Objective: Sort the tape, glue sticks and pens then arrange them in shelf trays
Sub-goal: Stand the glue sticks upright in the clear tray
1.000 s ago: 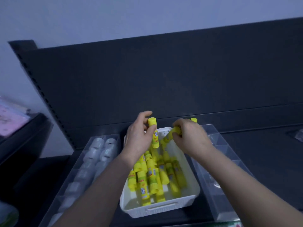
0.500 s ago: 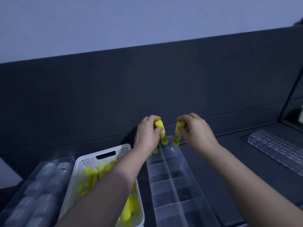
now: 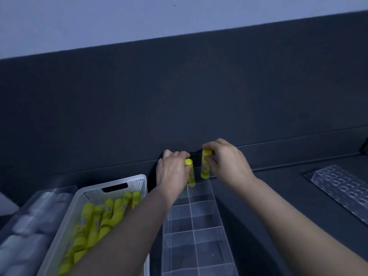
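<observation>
Both hands have dropped to the far end of the clear divided tray [image 3: 217, 198] since half a second ago, and the two glue sticks, then tilted above it, now stand nearly upright. The left hand [image 3: 172, 173] pinches one yellow glue stick [image 3: 190, 174] between curled fingers and thumb, its base dipping into the far-left compartment. The right hand [image 3: 229, 163] grips the second glue stick [image 3: 205, 165] near its cap, over the far-right compartment; whether its base touches the tray cannot be told. Each stick is bright yellow with a small printed label and a yellow cap. The tray runs in two columns of compartments toward the viewer. Just left of it sits a white perforated basket [image 3: 137, 181] holding more loose glue sticks [image 3: 99, 220]; at least six show, the rest hidden under the left forearm. At far left a clear tray of pale tape rolls [image 3: 29, 226] is too blurred to count. One dimpled clear tray [image 3: 342, 188] lies well apart on the dark shelf at right.
</observation>
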`<state>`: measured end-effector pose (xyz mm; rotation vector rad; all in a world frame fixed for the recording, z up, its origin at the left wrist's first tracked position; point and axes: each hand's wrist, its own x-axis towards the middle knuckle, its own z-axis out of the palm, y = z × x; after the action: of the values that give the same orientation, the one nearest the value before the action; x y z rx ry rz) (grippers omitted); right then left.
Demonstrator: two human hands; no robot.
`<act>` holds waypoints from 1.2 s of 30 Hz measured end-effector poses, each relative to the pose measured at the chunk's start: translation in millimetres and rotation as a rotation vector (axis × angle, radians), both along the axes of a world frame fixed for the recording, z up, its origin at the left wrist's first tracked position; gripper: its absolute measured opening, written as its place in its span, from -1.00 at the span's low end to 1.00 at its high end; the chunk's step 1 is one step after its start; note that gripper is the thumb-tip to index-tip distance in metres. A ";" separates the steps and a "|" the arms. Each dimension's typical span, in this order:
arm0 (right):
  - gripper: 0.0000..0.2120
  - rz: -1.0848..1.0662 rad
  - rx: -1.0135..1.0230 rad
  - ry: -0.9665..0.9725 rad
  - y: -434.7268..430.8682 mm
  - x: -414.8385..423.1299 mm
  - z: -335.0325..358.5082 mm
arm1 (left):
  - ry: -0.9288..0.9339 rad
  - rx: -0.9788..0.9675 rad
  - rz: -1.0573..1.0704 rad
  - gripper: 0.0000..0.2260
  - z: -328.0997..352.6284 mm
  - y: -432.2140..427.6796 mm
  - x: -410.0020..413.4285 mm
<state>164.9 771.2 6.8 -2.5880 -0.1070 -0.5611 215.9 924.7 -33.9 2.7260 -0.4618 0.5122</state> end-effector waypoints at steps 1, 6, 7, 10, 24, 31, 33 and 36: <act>-0.69 0.005 -0.012 0.005 1.3 2.6 -0.5 | -0.013 -0.026 -0.011 -0.72 1.2 2.4 -0.4; -0.69 0.044 -0.042 0.032 14.5 17.0 -8.4 | -0.045 -0.117 0.000 -0.84 10.1 22.9 -9.0; -0.69 0.044 -0.063 0.051 17.4 20.2 -11.7 | -0.044 -0.126 0.008 -0.85 11.3 27.9 -11.4; -0.70 0.011 -0.142 0.126 24.4 27.0 -24.8 | -0.065 -0.151 0.019 -0.86 12.8 43.2 -17.0; -0.70 -0.015 -0.297 0.004 65.9 -9.8 -15.0 | -0.010 -0.154 0.081 -0.84 21.8 125.0 -40.1; -0.79 0.130 -0.291 -0.004 132.2 -44.8 -20.6 | 0.083 -0.152 0.136 -0.80 21.3 180.1 -67.0; -0.78 0.161 -0.275 0.018 146.7 -52.6 -26.8 | 0.123 -0.161 0.137 -0.81 17.4 197.0 -74.3; -0.78 0.182 -0.304 0.066 160.2 -59.0 -33.3 | 0.200 -0.169 0.162 -0.84 12.3 214.5 -82.0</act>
<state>105.9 931.5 -26.5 -2.8467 -0.4315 -0.4181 133.9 1139.1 -21.6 2.6276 -0.1407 0.2980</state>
